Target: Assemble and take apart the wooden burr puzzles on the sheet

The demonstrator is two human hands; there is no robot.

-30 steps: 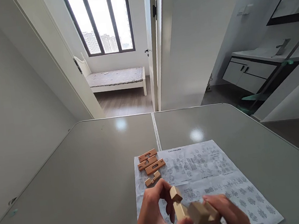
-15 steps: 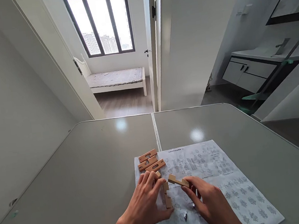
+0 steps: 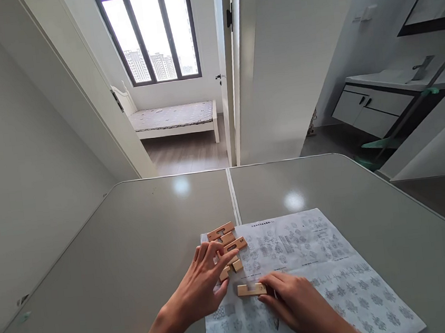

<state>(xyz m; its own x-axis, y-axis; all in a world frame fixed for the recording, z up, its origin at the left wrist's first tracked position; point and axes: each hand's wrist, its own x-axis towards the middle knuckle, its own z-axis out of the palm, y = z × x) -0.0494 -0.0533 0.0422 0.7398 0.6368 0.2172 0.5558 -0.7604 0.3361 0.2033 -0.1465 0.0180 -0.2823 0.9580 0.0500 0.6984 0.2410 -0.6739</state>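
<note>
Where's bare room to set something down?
Glossy grey tabletop lies bare between its left edge and your left hand, and beyond the printed white paper sheet. The sheet's far left corner is crowded with brown oblong wooden blocks and pale wooden blocks.

- A home — a bed with a mattress past an open door
- Window, tower blocks outside
- Washbasin cabinet and tap at right

Blocks on sheet, sheet on table.
</note>
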